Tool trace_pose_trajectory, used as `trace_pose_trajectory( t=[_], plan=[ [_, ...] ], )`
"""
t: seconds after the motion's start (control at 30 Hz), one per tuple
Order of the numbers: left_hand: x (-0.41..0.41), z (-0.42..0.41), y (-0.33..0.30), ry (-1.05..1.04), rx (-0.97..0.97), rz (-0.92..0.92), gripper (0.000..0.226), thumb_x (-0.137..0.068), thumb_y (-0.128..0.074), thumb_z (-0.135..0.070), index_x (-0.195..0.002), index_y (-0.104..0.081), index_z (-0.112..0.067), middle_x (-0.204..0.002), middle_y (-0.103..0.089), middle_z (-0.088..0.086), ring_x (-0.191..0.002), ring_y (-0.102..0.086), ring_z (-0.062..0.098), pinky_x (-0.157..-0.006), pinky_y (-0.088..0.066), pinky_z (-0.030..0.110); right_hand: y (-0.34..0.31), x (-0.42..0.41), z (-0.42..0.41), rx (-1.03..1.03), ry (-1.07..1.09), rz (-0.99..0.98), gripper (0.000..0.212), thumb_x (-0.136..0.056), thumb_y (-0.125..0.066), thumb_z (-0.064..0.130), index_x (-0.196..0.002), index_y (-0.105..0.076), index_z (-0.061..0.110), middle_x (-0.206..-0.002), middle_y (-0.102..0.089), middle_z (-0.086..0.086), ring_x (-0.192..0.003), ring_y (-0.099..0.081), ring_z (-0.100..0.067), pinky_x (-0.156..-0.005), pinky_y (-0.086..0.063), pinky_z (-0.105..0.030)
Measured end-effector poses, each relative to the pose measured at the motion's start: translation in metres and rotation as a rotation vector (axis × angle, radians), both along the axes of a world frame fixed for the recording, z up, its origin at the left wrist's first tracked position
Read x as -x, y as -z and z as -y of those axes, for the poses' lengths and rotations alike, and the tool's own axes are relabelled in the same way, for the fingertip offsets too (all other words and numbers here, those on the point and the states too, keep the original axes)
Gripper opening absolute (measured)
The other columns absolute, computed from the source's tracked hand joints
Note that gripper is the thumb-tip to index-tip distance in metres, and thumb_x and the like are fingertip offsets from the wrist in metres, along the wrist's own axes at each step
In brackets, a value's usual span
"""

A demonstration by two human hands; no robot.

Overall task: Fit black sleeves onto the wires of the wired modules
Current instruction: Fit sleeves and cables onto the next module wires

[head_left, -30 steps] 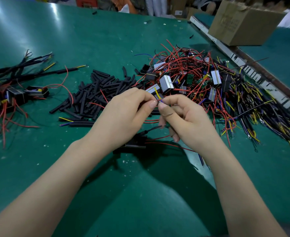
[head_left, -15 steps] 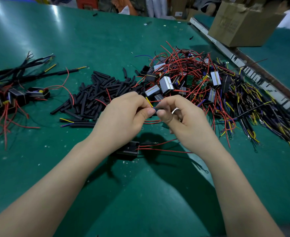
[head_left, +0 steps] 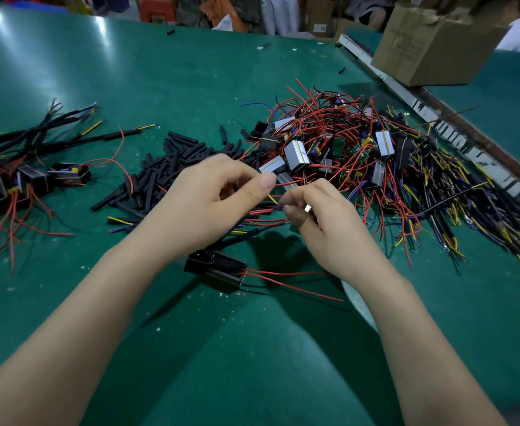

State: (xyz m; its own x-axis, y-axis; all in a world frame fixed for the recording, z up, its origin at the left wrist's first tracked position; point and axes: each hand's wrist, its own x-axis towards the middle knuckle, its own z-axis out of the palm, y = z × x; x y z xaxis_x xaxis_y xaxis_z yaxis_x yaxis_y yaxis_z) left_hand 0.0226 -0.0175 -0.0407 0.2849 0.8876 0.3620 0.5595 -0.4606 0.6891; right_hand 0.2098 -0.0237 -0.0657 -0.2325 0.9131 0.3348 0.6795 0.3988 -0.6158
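A black module (head_left: pixel 218 267) lies on the green table (head_left: pixel 129 72) between my forearms, two red wires trailing to its right. A black sleeve (head_left: pixel 246 236) runs from it up toward my right hand (head_left: pixel 326 222), which pinches the sleeve's upper end. Yellow and blue wire tips (head_left: pixel 273 200) stick out between the hands. My left hand (head_left: pixel 215 198) has its fingers curled, thumb on top, and the yellow wire comes out from under them. Loose black sleeves (head_left: pixel 172 170) are heaped just beyond the left hand.
A tangle of modules with red wires (head_left: pixel 329 142) lies behind the hands. Sleeved modules (head_left: pixel 28 179) sit at the far left. Yellow and blue leads (head_left: pixel 473 216) spread to the right. A rail (head_left: pixel 436 118) and a cardboard box (head_left: pixel 430 47) bound the right side.
The hands, pinched together before, have drawn slightly apart. The left hand has shifted up and left, and the module now lies fully in view below them.
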Motion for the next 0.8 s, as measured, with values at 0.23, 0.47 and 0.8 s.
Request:
trace_pose_trajectory(
  t=[0.23, 0.47, 0.8],
  plan=[
    [-0.005, 0.006, 0.003, 0.253, 0.108, -0.268, 0.021, -0.086, -0.063, -0.038, -0.097, -0.074, -0.024, -0.086, -0.067, -0.008, -0.083, -0.058, 0.003, -0.082, -0.044, 0.027, 0.005, 0.003, -0.001, 0.022, 0.06, 0.031, 0.016, -0.099, -0.046, 0.021, -0.102, -0.062, 0.018, -0.1, -0.046, 0.005, -0.092, -0.052, -0.019, -0.081, -0.047, -0.046],
    [-0.013, 0.005, 0.01, 0.028, 0.208, -0.065, 0.017, -0.09, -0.057, -0.038, -0.083, -0.068, -0.026, -0.076, -0.07, -0.004, -0.068, -0.059, 0.011, -0.07, -0.044, 0.027, 0.005, 0.008, 0.0, 0.097, 0.028, -0.129, 0.015, -0.1, -0.044, 0.012, -0.092, -0.048, 0.024, -0.092, -0.04, 0.011, -0.086, -0.049, -0.016, -0.081, -0.04, -0.03],
    [-0.014, 0.001, 0.015, -0.01, 0.222, 0.072, 0.009, -0.085, -0.065, -0.034, -0.076, -0.063, -0.033, -0.069, -0.065, -0.006, -0.062, -0.05, 0.004, -0.065, -0.043, 0.023, 0.0, 0.008, 0.002, 0.149, -0.023, -0.228, 0.02, -0.099, -0.044, 0.01, -0.089, -0.05, 0.026, -0.096, -0.048, 0.004, -0.074, -0.056, -0.011, -0.067, -0.042, -0.01]
  ],
)
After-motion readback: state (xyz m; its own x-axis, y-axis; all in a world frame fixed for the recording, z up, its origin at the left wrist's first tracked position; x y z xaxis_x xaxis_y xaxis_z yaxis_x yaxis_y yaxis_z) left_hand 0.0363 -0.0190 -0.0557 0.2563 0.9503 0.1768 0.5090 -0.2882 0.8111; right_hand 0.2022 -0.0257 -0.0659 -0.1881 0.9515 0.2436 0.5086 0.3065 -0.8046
